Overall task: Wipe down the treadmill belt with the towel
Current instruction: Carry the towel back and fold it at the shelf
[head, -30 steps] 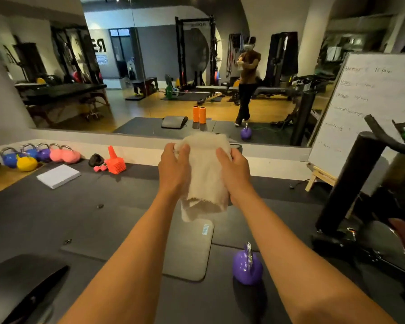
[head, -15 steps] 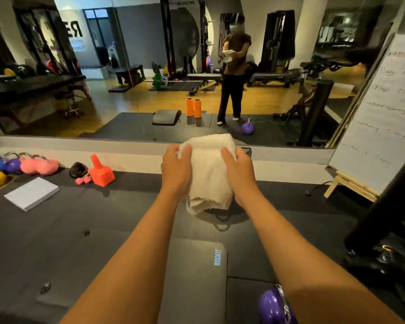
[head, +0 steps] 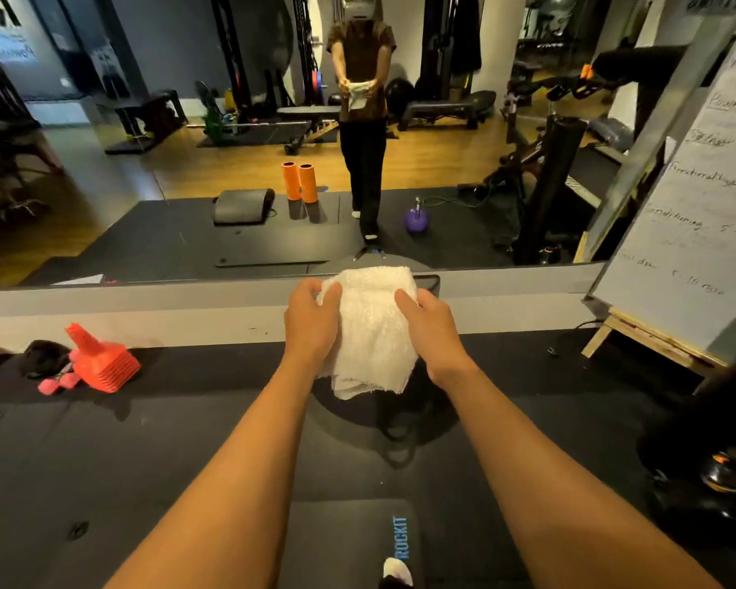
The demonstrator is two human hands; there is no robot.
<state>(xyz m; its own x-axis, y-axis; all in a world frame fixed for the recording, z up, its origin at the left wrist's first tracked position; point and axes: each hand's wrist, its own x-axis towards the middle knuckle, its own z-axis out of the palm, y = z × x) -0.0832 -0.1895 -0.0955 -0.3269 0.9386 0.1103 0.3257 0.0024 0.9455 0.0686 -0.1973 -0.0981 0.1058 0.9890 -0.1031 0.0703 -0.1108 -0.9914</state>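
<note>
Since a second ago the view has advanced toward the mirror (head: pixel 230 142); the purple kettlebell has gone from underfoot. Both hands, left hand (head: pixel 311 323) and right hand (head: pixel 432 333), hold the white towel (head: pixel 370 329) at twelve o'clock, fingers (head: pixel 404 301) curled into its folds. Wiping hasn't begun; no treadmill belt is identifiable, so reaching it comes next.

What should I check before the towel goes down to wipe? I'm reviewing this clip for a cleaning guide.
1. Towel held by both hands, left hand and right hand: ok.
2. Towel folded into a pad: ok, bunched, lower edge hanging loose.
3. Towel touching a surface: not ok, held in the air.
4. Treadmill belt in view: cannot tell.
5. Floor ahead clear: not ok, stacked orange cones to the left, whiteboard easel to the right.
</note>
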